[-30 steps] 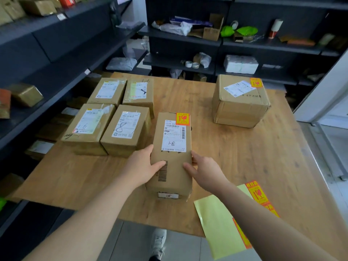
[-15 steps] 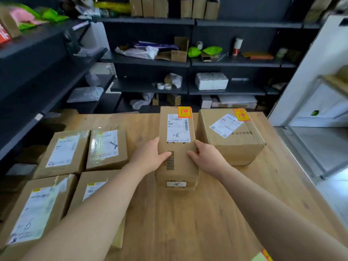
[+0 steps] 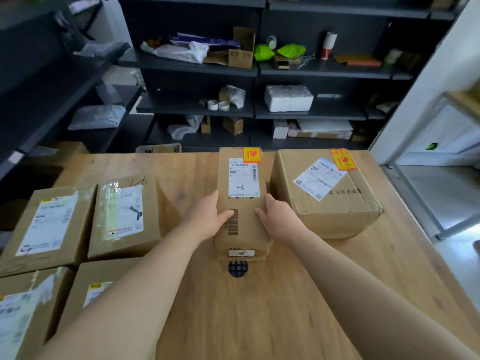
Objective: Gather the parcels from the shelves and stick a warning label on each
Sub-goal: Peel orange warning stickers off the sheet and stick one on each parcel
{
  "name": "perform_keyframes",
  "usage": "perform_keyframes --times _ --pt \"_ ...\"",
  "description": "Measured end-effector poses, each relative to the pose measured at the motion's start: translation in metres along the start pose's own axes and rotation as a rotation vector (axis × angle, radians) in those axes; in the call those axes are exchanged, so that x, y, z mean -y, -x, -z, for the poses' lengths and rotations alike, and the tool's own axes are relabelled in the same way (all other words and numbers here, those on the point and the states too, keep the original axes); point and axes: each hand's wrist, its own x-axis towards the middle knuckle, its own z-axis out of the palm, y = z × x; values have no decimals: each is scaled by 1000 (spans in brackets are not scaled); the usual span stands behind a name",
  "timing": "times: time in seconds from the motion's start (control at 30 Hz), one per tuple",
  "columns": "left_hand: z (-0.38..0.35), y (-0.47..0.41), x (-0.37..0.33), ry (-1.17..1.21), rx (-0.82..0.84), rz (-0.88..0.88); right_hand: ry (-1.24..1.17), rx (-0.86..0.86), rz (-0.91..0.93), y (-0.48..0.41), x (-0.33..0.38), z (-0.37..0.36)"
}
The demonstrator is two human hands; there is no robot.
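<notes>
A narrow cardboard parcel (image 3: 242, 203) marked "1-8" stands on the wooden table (image 3: 259, 307), near its far edge. An orange warning label (image 3: 251, 155) sits on its top far corner. My left hand (image 3: 206, 216) grips its left side and my right hand (image 3: 279, 218) grips its right side. Right beside it is a wider parcel (image 3: 327, 196) with its own orange warning label (image 3: 342, 159). Several parcels with only white shipping labels lie at the left, such as one (image 3: 122, 216) and another (image 3: 49, 227).
Dark shelving (image 3: 254, 71) runs along the back and left, holding plastic bags, small boxes, tape rolls and a white foam block (image 3: 288, 98). A round grommet hole (image 3: 237, 268) is in the table just in front of the held parcel. A white frame stands at right.
Both hands have pushed the narrow parcel away from me across the table until it sits next to the wider labelled parcel. The sheet of labels has left the view.
</notes>
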Motion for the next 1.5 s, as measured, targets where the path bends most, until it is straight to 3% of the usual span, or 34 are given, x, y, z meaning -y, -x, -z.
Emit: perform_keyframes --times 0.33,0.5,0.67,0.93,1.1,1.5 --pt "40 58 -2 -372 -142 13 344 -162 348 24 41 10" --pt "83 105 53 -471 -166 210 288 -114 451 32 95 -13" --pt "107 133 108 -433 -170 342 197 33 440 28 143 -53" --pt "107 111 143 -233 -96 324 248 148 320 4 181 -104" --pt "103 99 150 -119 -118 296 126 182 249 -3 185 -108" --pt "137 121 74 -177 -400 135 -8 -78 299 49 167 -22"
